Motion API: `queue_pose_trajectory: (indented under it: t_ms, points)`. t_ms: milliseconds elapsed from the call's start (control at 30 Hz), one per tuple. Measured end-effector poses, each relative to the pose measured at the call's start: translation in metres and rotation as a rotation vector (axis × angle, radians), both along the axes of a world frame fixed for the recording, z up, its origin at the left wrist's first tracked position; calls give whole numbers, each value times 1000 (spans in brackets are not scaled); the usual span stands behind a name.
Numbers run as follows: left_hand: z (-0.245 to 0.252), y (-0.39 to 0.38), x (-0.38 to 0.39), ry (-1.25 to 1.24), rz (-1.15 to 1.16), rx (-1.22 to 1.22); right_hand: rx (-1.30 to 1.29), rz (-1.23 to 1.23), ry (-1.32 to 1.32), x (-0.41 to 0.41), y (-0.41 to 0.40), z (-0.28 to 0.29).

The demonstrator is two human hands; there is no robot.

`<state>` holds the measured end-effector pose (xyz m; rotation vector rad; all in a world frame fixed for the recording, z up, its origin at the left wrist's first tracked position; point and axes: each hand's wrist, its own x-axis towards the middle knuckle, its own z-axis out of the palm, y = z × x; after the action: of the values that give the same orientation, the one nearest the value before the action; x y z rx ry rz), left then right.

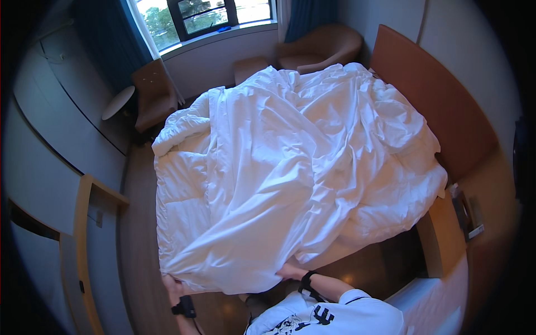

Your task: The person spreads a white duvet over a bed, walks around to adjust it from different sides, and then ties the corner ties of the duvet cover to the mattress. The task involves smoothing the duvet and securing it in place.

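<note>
A large white duvet cover [268,184] lies rumpled over a thick white quilted duvet [182,180] on the bed. At the near left corner of the bedding, my left hand [172,285] grips the white fabric, its fingertips partly hidden by the cloth. My right hand [289,272] is at the near edge of the cover, to the right of the left one, and its fingers go in under the fabric's edge. Both wrists bear black straps, and a small black device sits on the left wrist.
A brown headboard [435,96] rises at the right, beside a wooden nightstand [450,234]. Beyond the bed stand a brown armchair [326,48] and a footstool [247,69]. A brown chair [155,94] and a round table [119,102] are at the left, near a wooden frame [79,234].
</note>
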<state>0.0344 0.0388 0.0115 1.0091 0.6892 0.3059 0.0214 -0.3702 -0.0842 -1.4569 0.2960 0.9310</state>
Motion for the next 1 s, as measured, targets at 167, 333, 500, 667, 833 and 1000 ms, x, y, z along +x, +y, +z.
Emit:
queue_pose_trajectory:
  t_ms: [167, 333, 500, 667, 833, 1000]
  points:
    - [47, 119, 17, -96, 60, 140, -196, 580, -389, 11, 111, 8]
    - [-32, 169, -10, 163, -401, 380, -105, -94, -129, 61, 203, 7]
    - [-160, 203, -76, 456, -611, 681, -837, 290, -483, 35, 186, -69]
    - [-107, 232, -127, 432, -547, 46, -1108, 135, -138, 9, 163, -124]
    - [-124, 318, -179, 505, -409, 111, -773, -176, 440, 24, 282, -89]
    - [-108, 390, -137, 573, -515, 120, -323, -43, 528, 45, 435, -44]
